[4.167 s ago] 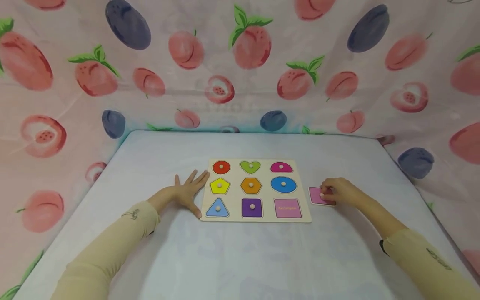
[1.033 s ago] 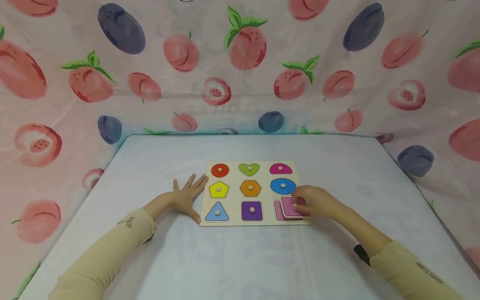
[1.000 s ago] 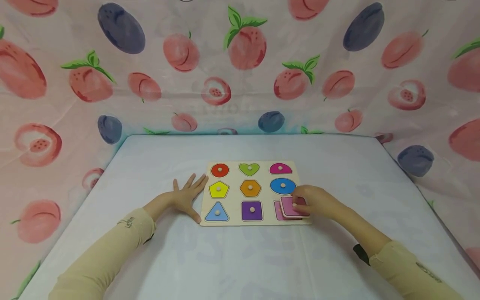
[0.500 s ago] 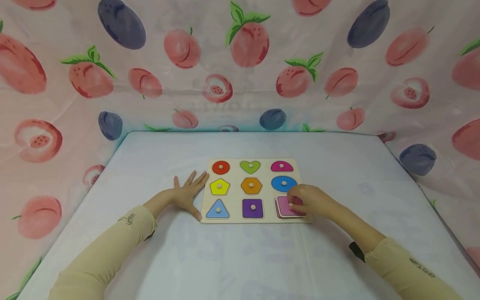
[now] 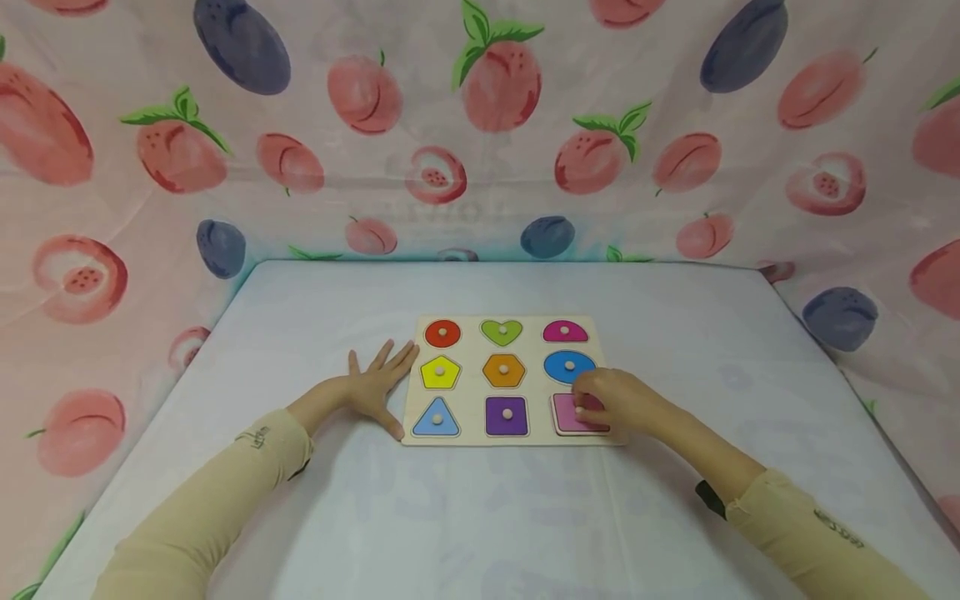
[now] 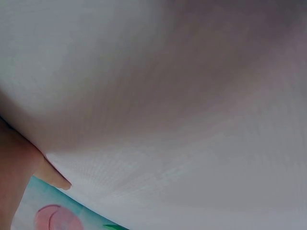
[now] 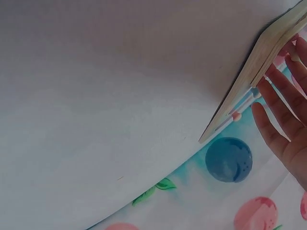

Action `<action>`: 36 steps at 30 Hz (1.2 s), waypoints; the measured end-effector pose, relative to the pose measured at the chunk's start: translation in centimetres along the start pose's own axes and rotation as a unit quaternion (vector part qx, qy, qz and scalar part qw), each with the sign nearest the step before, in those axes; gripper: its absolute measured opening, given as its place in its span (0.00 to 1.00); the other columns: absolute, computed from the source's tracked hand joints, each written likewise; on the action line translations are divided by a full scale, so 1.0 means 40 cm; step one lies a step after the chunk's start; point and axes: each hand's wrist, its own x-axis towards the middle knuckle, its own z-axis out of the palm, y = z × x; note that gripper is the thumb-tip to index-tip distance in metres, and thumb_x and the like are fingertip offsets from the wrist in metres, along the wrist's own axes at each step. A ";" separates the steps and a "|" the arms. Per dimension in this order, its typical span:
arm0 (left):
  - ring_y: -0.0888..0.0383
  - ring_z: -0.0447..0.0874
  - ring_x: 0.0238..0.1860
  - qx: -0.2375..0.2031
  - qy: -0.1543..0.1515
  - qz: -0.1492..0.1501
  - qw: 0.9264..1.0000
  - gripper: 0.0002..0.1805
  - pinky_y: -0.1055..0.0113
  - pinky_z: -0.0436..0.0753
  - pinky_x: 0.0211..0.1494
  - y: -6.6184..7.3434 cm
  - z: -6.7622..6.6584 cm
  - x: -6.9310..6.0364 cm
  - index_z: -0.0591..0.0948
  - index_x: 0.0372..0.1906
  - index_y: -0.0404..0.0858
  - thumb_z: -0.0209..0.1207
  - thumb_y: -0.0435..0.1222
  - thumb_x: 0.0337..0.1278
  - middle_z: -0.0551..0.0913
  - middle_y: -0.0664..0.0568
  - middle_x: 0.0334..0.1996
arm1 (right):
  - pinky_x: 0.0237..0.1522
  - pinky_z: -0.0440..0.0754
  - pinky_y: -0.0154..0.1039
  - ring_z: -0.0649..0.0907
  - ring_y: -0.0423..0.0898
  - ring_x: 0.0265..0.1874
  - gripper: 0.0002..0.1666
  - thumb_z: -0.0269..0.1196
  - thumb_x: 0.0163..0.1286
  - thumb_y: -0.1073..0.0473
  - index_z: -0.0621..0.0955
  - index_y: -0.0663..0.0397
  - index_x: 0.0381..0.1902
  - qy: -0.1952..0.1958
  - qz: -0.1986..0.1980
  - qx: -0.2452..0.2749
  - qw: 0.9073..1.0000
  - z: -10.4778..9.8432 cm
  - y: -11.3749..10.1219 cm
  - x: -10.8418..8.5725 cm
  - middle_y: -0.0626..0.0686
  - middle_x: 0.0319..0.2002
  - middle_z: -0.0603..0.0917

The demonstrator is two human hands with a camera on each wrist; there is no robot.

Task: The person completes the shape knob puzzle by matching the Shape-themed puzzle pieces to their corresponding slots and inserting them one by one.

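A wooden knob puzzle board point(image 5: 469, 402) lies on the table with its coloured shapes in rows. My left hand point(image 5: 371, 390) is spread flat beside it, fingertips and thumb touching its left edge. At the front right corner my right hand point(image 5: 622, 398) pinches the small knob of a pink rectangle puzzle piece point(image 5: 565, 413). That piece sits over the rectangular recess; whether it is fully down I cannot tell. In the right wrist view the board's edge point(image 7: 259, 55) shows beside the right hand's fingers point(image 7: 273, 127). The left wrist view catches only part of the left hand point(image 6: 19, 167).
Other knobbed pieces lie in the board, among them a purple square point(image 5: 507, 427), a blue oval point(image 5: 558, 367) and a light blue triangle point(image 5: 437, 427). White cloth covers the table point(image 5: 480, 517). A peach-print curtain point(image 5: 502, 175) stands behind and at both sides.
My right hand brings the pink rectangle from the table right of the board leftward onto its recess, then shifts it slightly left and lower. The left hand stays at the board's edge.
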 end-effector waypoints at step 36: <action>0.39 0.16 0.73 -0.005 0.002 0.003 1.000 0.75 0.26 0.18 0.57 0.007 -0.005 0.002 0.32 0.74 0.42 0.73 0.57 0.28 0.25 0.47 0.75 | 0.31 0.73 0.29 0.71 0.39 0.27 0.13 0.69 0.57 0.57 0.74 0.50 0.22 0.002 -0.056 -0.039 0.998 0.007 -0.008 0.016 0.44 0.24 0.70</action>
